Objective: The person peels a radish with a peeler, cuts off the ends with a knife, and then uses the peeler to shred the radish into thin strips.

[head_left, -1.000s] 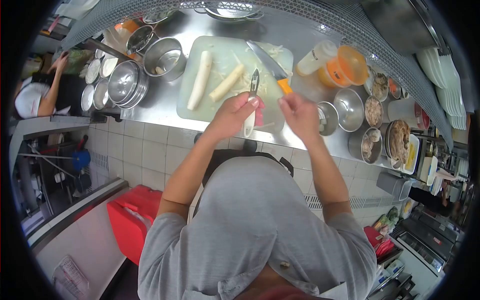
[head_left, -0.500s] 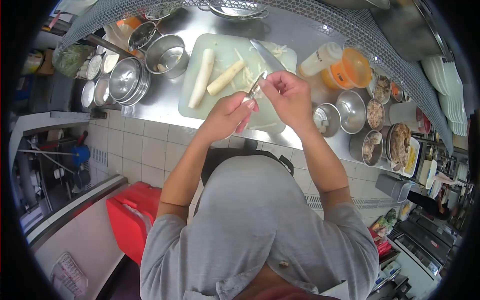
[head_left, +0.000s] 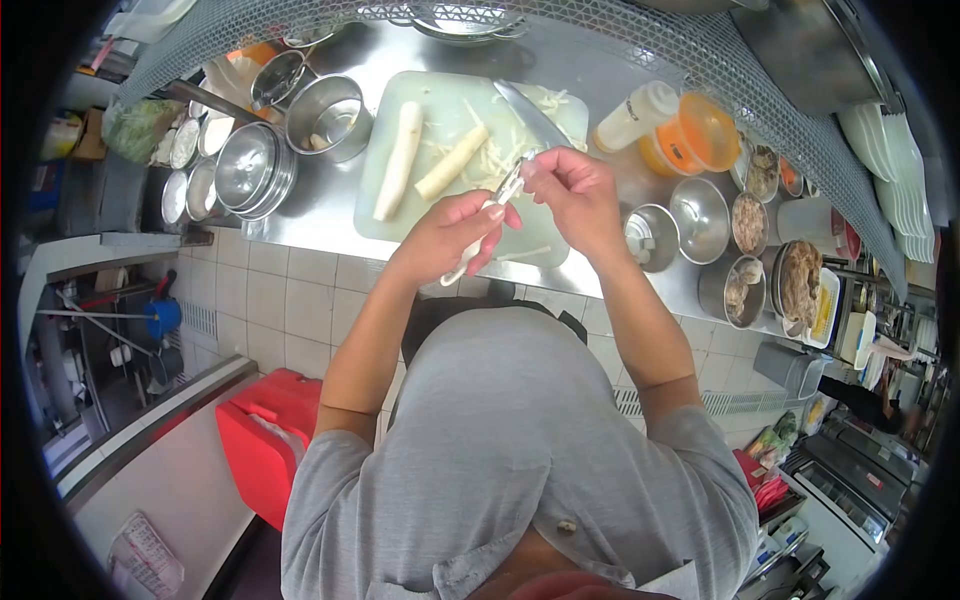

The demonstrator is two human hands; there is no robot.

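My left hand (head_left: 455,238) is closed around a peeler (head_left: 509,187), its pale handle sticking out below the palm. At the peeler's metal end, my right hand (head_left: 572,195) has its thumb and fingers pinched together; what lies between them is too small to make out. Both hands are over the near part of a pale cutting board (head_left: 375,205). On the board lie a long white peeled root vegetable (head_left: 400,160), a shorter yellowish one (head_left: 452,163), and scattered peel strips (head_left: 497,158). A knife (head_left: 530,113) rests at the board's far right.
Stacked steel bowls (head_left: 250,170) and a steel pot (head_left: 328,118) stand left of the board. To the right are a white squeeze bottle (head_left: 637,115), an orange tub (head_left: 705,135), and several bowls of food (head_left: 750,222). A mesh shelf (head_left: 600,35) overhangs the steel counter.
The peeler has turned slightly in my left hand, and more of its pale handle shows below the palm. My right fingers stay at its metal end. The view has shifted a little.
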